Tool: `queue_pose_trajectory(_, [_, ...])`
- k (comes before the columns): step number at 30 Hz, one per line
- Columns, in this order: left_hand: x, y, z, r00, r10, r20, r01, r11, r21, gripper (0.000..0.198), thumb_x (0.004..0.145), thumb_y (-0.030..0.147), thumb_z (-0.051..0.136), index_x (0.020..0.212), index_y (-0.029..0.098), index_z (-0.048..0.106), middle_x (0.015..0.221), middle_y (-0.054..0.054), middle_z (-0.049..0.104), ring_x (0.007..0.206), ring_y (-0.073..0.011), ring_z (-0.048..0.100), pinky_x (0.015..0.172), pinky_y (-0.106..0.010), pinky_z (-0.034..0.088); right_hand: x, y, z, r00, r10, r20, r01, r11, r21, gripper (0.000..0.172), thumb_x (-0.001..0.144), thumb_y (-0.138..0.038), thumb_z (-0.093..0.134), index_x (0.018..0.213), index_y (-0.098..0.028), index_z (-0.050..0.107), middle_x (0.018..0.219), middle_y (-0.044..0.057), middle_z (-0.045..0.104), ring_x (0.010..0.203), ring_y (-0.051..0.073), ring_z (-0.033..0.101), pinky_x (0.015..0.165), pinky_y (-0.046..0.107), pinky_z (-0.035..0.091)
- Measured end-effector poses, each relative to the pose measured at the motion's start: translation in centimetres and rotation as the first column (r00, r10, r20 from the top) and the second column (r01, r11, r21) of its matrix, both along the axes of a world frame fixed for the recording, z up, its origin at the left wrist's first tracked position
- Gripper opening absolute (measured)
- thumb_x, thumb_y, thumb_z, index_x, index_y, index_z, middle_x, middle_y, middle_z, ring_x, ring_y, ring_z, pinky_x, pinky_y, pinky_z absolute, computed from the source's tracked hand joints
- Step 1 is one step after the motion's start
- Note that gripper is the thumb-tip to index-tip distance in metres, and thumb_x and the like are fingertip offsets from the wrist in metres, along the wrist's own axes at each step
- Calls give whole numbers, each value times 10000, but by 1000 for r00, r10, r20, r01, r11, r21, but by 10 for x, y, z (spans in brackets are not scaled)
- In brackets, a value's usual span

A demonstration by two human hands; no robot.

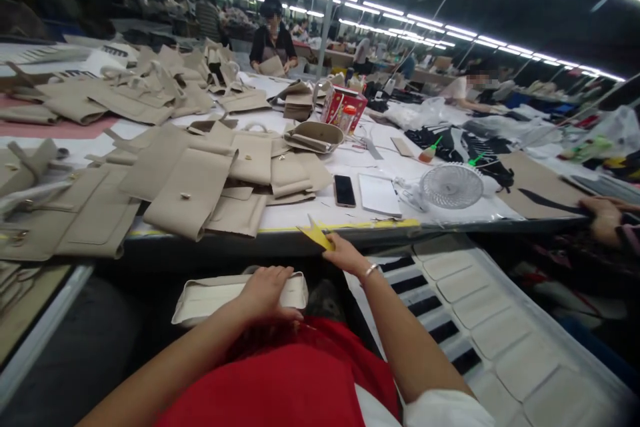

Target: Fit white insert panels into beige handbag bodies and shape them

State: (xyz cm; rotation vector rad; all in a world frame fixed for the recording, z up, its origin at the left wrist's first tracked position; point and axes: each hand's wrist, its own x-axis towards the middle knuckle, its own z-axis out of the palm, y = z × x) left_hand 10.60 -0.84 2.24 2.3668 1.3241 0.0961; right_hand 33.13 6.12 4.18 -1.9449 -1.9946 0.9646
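Note:
On my lap, my left hand (pixel 267 290) is wrapped over one end of a beige bag body (pixel 215 299), its pale, long flat side facing up. Yellow thread snips (pixel 316 235) are pinched in my right hand (pixel 345 255), with the two points apart and aimed toward the table edge. They stay clear of the bag body. A dark phone (pixel 345 191) and a white notepad (pixel 379 195) lie on the table just beyond my right hand.
Beige bag parts (pixel 185 193) are heaped on the table's left side. A round clear fan (pixel 451 185) and a red box (pixel 343 109) stand farther right. A tray of pale panels (pixel 493 317) is at my right. A co-worker's hand (pixel 603 213) is at far right; another person (pixel 273 47) works opposite.

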Motion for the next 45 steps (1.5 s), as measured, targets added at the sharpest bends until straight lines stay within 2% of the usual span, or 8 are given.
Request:
queue_pose_trajectory(5, [1, 8, 6, 997, -62, 35, 66, 990, -127, 891, 506, 681, 642, 1242, 211, 464, 1186, -108, 574, 1049, -295, 543, 891, -373, 394, 18, -52, 14, 954, 299, 4, -299, 954, -34, 509, 881, -557, 303, 815, -157, 609, 763, 51, 627, 695, 158, 548, 613, 243, 364])
queue_pose_trajectory(9, [-4, 18, 9, 991, -100, 90, 119, 963, -240, 844, 556, 709, 587, 1242, 231, 470, 1207, -93, 572, 1044, -292, 553, 872, -351, 408, -5, -60, 5, 907, 355, 225, -341, 935, -98, 597, 915, -530, 188, 765, -149, 621, 756, 96, 649, 692, 185, 579, 590, 257, 346])
queue_pose_trajectory(15, [-12, 38, 6, 925, 216, 313, -59, 894, -443, 569, 815, 621, 305, 1102, 195, 551, 1049, -66, 652, 977, -235, 588, 850, -318, 413, -46, -45, -10, 851, 309, 424, -336, 942, -13, 610, 940, -441, 64, 922, -154, 603, 837, 117, 663, 787, 228, 623, 639, 295, 393])
queue_pose_trajectory(19, [-6, 52, 0, 799, 462, 384, -132, 758, -639, 616, 809, 650, 283, 1040, 154, 566, 887, -73, 699, 928, -244, 610, 869, -336, 405, -47, -40, -12, 802, 359, 478, -399, 917, -19, 571, 946, -408, 76, 957, -162, 591, 887, 113, 659, 828, 228, 624, 684, 314, 417])
queue_pose_trajectory(23, [3, 64, -8, 683, 628, 373, -13, 521, -853, 688, 776, 677, 346, 1150, 120, 497, 789, -73, 713, 807, -237, 642, 808, -362, 438, -41, -36, -13, 779, 395, 487, -433, 901, -39, 558, 945, -417, 88, 933, -172, 589, 870, 101, 664, 810, 230, 631, 682, 326, 428])
queue_pose_trajectory(25, [5, 68, -11, 700, 606, 378, 62, 476, -877, 652, 768, 664, 383, 1052, 111, 577, 780, -74, 711, 791, -230, 635, 791, -348, 438, -41, -35, -13, 772, 404, 492, -437, 898, -52, 557, 943, -423, 94, 921, -173, 590, 853, 103, 665, 801, 232, 632, 679, 329, 431])
queue_pose_trajectory(31, [1, 74, -14, 848, 304, 434, 181, 603, -777, 497, 766, 580, 473, 839, 133, 678, 846, -29, 686, 763, -184, 566, 760, -277, 403, -45, -32, -8, 737, 452, 502, -500, 865, -46, 517, 944, -415, 131, 910, -171, 586, 839, 100, 668, 779, 227, 629, 680, 325, 429])
queue_pose_trajectory(45, [-17, 75, -19, 938, 45, 343, 238, 635, -735, 523, 833, 589, 350, 849, 164, 654, 862, -6, 649, 785, -163, 514, 759, -237, 374, -44, -16, -9, 580, 641, 503, -740, 673, -4, 428, 940, -401, 217, 855, -173, 569, 802, 72, 664, 731, 221, 634, 567, 286, 415])
